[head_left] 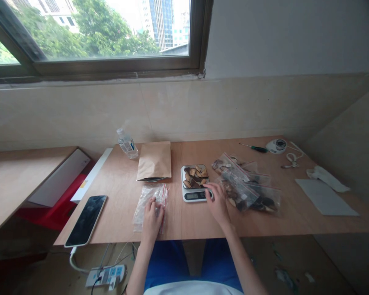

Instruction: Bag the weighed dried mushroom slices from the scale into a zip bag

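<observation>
A small kitchen scale (191,196) sits mid-table with several brown dried slices (196,176) piled on its platform. My right hand (217,203) rests at the scale's front right corner, fingertips touching beside the display. My left hand (151,218) lies flat on a stack of empty clear zip bags (147,196) with red seals, to the left of the scale. Neither hand grips anything. Right of the scale lie several filled zip bags (249,190) of the same dried pieces.
A brown paper pouch (155,160) and a water bottle (127,143) stand behind the bags. A phone (86,220) lies at the front left corner. A screwdriver (253,148), tape roll (276,145), cord and grey sheet (326,197) occupy the right side. A power strip (106,275) is on the floor.
</observation>
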{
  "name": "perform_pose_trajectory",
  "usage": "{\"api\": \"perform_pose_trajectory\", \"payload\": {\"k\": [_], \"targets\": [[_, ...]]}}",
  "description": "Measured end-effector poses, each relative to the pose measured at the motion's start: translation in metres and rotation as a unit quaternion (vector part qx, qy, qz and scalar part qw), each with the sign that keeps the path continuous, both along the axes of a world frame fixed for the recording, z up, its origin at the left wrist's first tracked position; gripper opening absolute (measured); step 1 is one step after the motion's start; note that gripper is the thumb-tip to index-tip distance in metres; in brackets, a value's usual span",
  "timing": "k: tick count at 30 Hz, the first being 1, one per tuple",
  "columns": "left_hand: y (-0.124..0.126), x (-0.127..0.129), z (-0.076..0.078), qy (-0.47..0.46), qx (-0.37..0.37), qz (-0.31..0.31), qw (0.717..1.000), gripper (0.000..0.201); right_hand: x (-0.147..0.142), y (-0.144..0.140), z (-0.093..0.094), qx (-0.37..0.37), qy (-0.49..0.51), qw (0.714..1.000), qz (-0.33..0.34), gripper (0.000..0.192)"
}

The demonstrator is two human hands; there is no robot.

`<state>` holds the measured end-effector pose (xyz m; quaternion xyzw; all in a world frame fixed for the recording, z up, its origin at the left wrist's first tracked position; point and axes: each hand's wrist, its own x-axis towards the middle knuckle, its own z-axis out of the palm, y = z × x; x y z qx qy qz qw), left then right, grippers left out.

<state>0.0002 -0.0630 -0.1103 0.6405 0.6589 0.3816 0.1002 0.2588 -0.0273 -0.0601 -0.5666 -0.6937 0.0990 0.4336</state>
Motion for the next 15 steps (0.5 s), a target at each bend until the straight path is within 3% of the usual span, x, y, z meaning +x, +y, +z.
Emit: {"api": "perform_pose_trajectory", "payload": {"k": [5, 9, 12, 15], "targets": [[-0.007, 0.016, 0.022, -0.012, 0.024, 0.032, 0.999, 0.013, -0.05, -0.039, 0.003, -0.094, 0.087, 0.98, 0.151, 0.024], [-0.022, 0.033, 0.052, -0.077, 0.03, 0.058, 0.995, 0.013, -0.093, -0.046, 0.006, -0.188, 0.194, 0.948, 0.169, 0.03], [-0.034, 0.043, 0.068, -0.133, 0.031, 0.019, 0.99, 0.015, -0.111, -0.042, 0.016, -0.231, 0.3, 0.906, 0.192, 0.03], [-0.04, 0.052, 0.076, -0.159, 0.032, -0.019, 0.987, 0.017, -0.114, -0.04, 0.029, -0.234, 0.362, 0.876, 0.214, 0.028]]}}
